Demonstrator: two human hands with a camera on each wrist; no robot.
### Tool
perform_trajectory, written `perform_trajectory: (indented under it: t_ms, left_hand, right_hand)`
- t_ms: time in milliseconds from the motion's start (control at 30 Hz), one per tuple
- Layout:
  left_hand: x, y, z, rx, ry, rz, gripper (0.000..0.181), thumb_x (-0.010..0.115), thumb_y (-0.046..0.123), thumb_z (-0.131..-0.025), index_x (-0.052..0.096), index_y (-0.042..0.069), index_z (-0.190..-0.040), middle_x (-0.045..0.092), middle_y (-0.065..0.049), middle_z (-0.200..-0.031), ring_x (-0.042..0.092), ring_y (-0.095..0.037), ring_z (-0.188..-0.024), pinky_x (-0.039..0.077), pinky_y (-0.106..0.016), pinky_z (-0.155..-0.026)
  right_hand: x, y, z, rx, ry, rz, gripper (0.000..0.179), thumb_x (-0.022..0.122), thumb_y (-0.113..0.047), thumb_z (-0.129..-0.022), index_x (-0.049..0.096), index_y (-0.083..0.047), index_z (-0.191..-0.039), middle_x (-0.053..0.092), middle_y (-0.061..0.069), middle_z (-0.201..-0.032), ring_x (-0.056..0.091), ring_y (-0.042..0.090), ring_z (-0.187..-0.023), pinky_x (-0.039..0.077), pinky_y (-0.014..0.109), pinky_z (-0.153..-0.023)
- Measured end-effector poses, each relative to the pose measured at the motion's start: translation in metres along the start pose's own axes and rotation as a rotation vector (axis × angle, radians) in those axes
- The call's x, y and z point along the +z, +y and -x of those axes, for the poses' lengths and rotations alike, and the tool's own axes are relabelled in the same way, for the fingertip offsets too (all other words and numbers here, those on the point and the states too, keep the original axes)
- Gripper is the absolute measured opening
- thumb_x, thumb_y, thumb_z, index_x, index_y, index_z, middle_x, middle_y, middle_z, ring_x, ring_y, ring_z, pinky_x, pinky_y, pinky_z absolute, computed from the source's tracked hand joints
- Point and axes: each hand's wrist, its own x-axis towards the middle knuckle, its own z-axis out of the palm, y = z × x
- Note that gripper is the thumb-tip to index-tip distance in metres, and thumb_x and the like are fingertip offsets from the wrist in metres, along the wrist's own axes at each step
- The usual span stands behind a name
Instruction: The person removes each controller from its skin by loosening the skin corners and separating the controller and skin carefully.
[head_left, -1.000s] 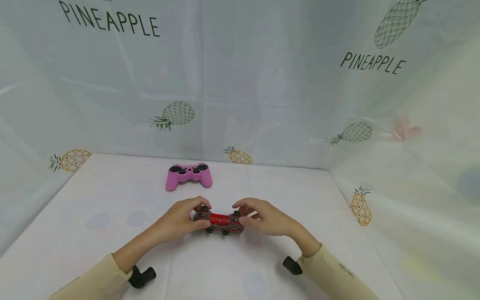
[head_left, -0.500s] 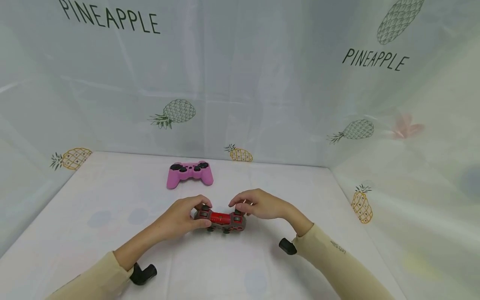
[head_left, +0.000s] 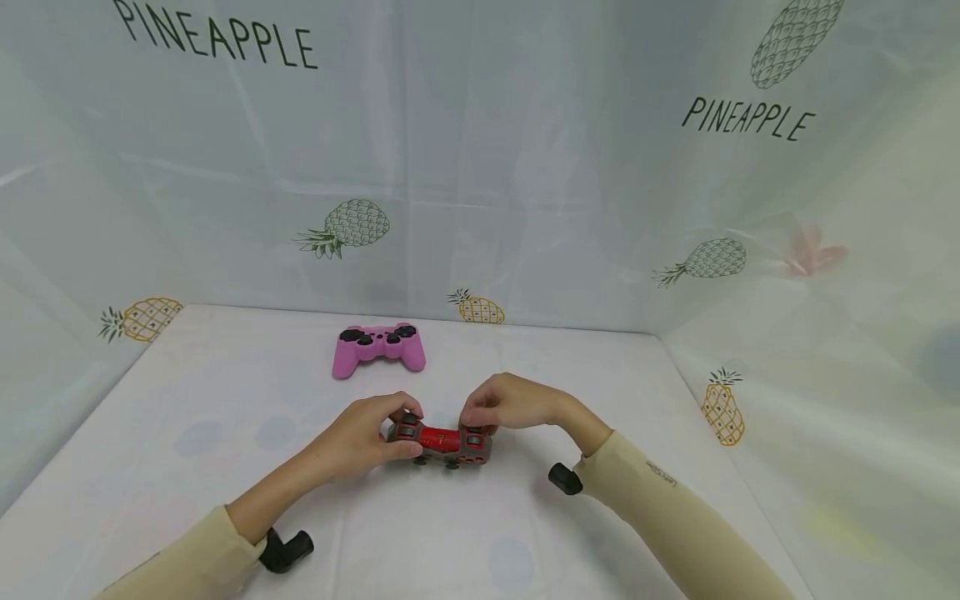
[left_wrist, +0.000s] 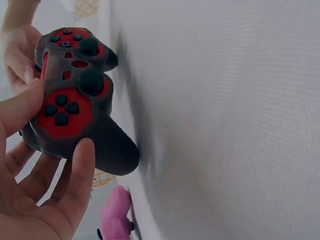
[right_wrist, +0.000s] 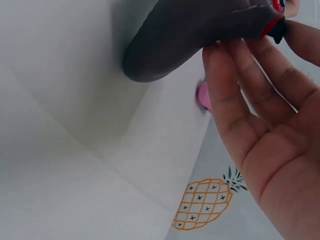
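While between both hands, red-and-black controller

Red-grey game controller, steeply tilted, in the left hand

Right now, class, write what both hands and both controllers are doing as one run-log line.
left hand: grips red and grey controller | right hand: holds its opposite end | pink controller: on white table, farther back, untouched

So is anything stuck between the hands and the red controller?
No, nothing visible is in the way: the left hand holds one end of the red controller and the right hand holds the other. The pink controller lies farther back.
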Motion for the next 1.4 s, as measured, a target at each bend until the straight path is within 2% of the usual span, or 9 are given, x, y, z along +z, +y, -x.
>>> perform_trajectory:
  t_ms: [133, 267, 500, 633, 700, 800, 933, 1200, 1400]
  left_hand:
    - [0.000, 0.001, 0.000, -0.002, 0.004, -0.003, 0.044, 0.087, 0.033, -0.090, 0.066, 0.017, -0.124, 0.067, 0.008, -0.098, 0.058, -0.015, -0.074, 0.051, -0.027, -0.066]
    - [0.000, 0.001, 0.000, 0.000, 0.006, -0.003, 0.044, 0.088, 0.034, -0.089, 0.067, 0.017, -0.124, 0.067, 0.007, -0.099, 0.058, -0.016, -0.071, 0.050, -0.027, -0.065]
    - [0.000, 0.000, 0.000, 0.018, 0.007, 0.000, 0.042, 0.088, 0.030, -0.090, 0.067, 0.016, -0.124, 0.068, 0.007, -0.100, 0.058, -0.017, -0.073, 0.052, -0.027, -0.065]
    - [0.000, 0.000, -0.001, 0.045, 0.004, -0.029, 0.042, 0.087, 0.030, -0.090, 0.068, 0.016, -0.125, 0.069, 0.007, -0.105, 0.059, -0.016, -0.083, 0.053, -0.027, -0.068]
    - [0.000, 0.000, -0.001, 0.062, 0.002, -0.059, 0.041, 0.086, 0.030, -0.091, 0.068, 0.019, -0.125, 0.069, 0.008, -0.109, 0.059, -0.015, -0.090, 0.053, -0.027, -0.071]
    - [-0.001, 0.000, 0.000, 0.085, 0.004, -0.107, 0.040, 0.086, 0.030, -0.092, 0.067, 0.023, -0.126, 0.069, 0.009, -0.115, 0.057, -0.015, -0.098, 0.053, -0.027, -0.075]
    - [-0.004, 0.001, -0.002, 0.116, -0.005, -0.152, 0.039, 0.084, 0.030, -0.094, 0.066, 0.026, -0.128, 0.068, 0.009, -0.117, 0.057, -0.013, -0.097, 0.052, -0.028, -0.077]
    - [-0.007, -0.004, -0.003, 0.201, -0.039, -0.266, 0.029, 0.080, 0.032, -0.096, 0.070, 0.034, -0.124, 0.060, 0.016, -0.103, 0.053, -0.009, -0.093, 0.046, -0.031, -0.081]
    - [-0.008, -0.009, -0.007, 0.253, -0.069, -0.283, 0.030, 0.078, 0.030, -0.098, 0.070, 0.032, -0.126, 0.061, 0.016, -0.107, 0.053, -0.007, -0.098, 0.049, -0.030, -0.085]
  right_hand:
    - [0.003, -0.003, -0.002, 0.038, 0.024, 0.019, 0.017, 0.067, -0.033, -0.101, 0.081, -0.024, -0.099, 0.074, -0.012, -0.086, 0.067, 0.007, -0.083, 0.054, 0.031, -0.082]
    - [0.006, -0.003, -0.002, 0.065, 0.032, -0.005, 0.015, 0.068, -0.033, -0.099, 0.081, -0.025, -0.098, 0.074, -0.012, -0.085, 0.065, 0.007, -0.084, 0.054, 0.032, -0.082]
    - [0.011, 0.007, 0.000, 0.050, -0.024, -0.148, 0.025, 0.057, -0.031, -0.106, 0.078, -0.025, -0.119, 0.074, -0.008, -0.113, 0.068, 0.014, -0.099, 0.055, 0.035, -0.091]
    - [0.012, 0.013, 0.000, 0.027, -0.039, -0.163, 0.030, 0.050, -0.027, -0.109, 0.077, -0.025, -0.120, 0.072, -0.008, -0.121, 0.068, 0.016, -0.103, 0.056, 0.035, -0.092]
    - [0.010, 0.015, -0.001, -0.002, -0.060, -0.142, 0.030, 0.048, -0.023, -0.110, 0.076, -0.024, -0.120, 0.072, -0.008, -0.120, 0.068, 0.015, -0.102, 0.056, 0.036, -0.091]
    - [0.005, 0.018, -0.004, -0.060, -0.107, -0.098, 0.028, 0.050, -0.011, -0.110, 0.074, -0.021, -0.120, 0.070, -0.006, -0.106, 0.066, 0.013, -0.095, 0.058, 0.038, -0.090]
    - [0.001, 0.018, -0.009, -0.134, -0.156, -0.046, 0.027, 0.055, 0.001, -0.107, 0.072, -0.017, -0.117, 0.067, -0.005, -0.091, 0.065, 0.011, -0.085, 0.061, 0.040, -0.086]
    - [-0.003, 0.003, -0.021, -0.177, -0.202, 0.075, 0.015, 0.065, -0.002, -0.105, 0.070, -0.016, -0.106, 0.069, -0.008, -0.086, 0.071, 0.016, -0.075, 0.062, 0.032, -0.075]
    - [-0.006, -0.013, -0.027, -0.149, -0.254, 0.158, 0.013, 0.067, -0.006, -0.105, 0.067, -0.016, -0.096, 0.065, -0.007, -0.081, 0.070, 0.019, -0.071, 0.063, 0.044, -0.075]
